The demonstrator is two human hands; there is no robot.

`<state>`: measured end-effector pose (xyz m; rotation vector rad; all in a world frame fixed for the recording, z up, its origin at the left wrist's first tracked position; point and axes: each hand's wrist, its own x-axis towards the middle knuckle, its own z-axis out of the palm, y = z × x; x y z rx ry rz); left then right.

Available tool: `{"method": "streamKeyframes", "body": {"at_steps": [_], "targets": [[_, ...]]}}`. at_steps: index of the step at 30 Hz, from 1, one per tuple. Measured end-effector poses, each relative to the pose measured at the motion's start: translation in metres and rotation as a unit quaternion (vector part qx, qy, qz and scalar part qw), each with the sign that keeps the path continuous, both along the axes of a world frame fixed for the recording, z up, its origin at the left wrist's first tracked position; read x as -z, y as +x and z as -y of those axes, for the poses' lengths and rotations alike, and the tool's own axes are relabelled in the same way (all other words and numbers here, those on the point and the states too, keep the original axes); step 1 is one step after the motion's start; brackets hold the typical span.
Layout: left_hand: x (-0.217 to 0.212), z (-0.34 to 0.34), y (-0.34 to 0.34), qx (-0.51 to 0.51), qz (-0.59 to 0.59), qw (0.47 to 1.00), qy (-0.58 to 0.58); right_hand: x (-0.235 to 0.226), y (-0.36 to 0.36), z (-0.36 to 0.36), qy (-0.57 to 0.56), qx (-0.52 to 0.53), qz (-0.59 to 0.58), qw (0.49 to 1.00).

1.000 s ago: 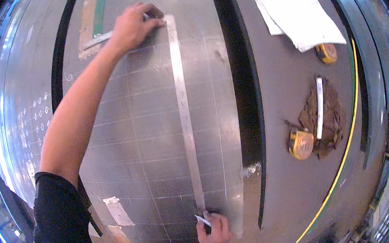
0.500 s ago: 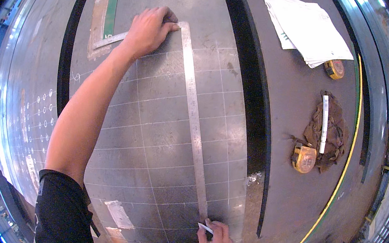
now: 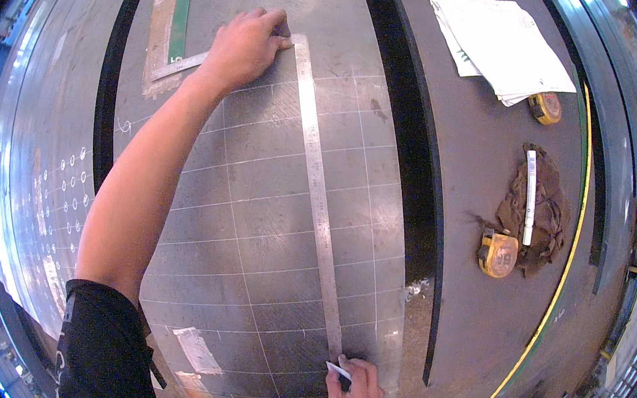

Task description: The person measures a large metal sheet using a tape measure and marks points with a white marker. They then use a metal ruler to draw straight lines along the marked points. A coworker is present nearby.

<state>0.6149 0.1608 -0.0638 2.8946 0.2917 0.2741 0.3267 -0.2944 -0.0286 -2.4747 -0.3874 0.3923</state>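
Marking step, I'd say: left hand [image 3: 243, 47] lies flat, fingers spread, pinning the ruler [image 3: 318, 191] at top centre on the gridded sheet [image 3: 254, 215]. Right hand [image 3: 354, 388], bottom centre, pinches a white marker [image 3: 338, 370] at the ruler's near end. Next stroke needs the ruler held dead steady; white papers [image 3: 501, 43] upper right, pale tape patches [image 3: 195, 348] lower left.

Ruler swinging on the gridded sheet

The long steel ruler [image 3: 318, 191] is pivoting under the left hand [image 3: 243, 47], its far end shifting rightward across the marked metal sheet [image 3: 254, 215], while the right hand [image 3: 354, 388] is edging its white marker [image 3: 338, 371] along the near end.
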Motion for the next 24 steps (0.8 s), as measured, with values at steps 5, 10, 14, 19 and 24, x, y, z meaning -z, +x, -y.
{"method": "streamKeyframes", "body": {"at_steps": [5, 10, 14, 19, 24], "targets": [[-0.024, 0.037, -0.016, -0.007, -0.067, 0.994, 0.092, 0.006, -0.004, 0.003, 0.000, 0.001, 0.011, 1.000], [-0.038, 0.050, -0.007, -0.018, -0.175, 0.981, 0.076, -0.001, 0.001, 0.000, -0.002, 0.001, -0.007, 1.000], [-0.030, 0.046, -0.002, 0.023, -0.200, 0.977, 0.074, -0.001, 0.001, 0.002, -0.002, -0.012, -0.008, 1.000], [-0.026, 0.060, -0.026, 0.079, -0.102, 0.990, 0.054, -0.001, 0.004, -0.001, 0.021, 0.011, -0.034, 0.999], [-0.036, 0.085, -0.051, 0.082, -0.121, 0.985, 0.088, 0.001, 0.002, 0.000, 0.023, 0.011, -0.029, 0.999]]}}
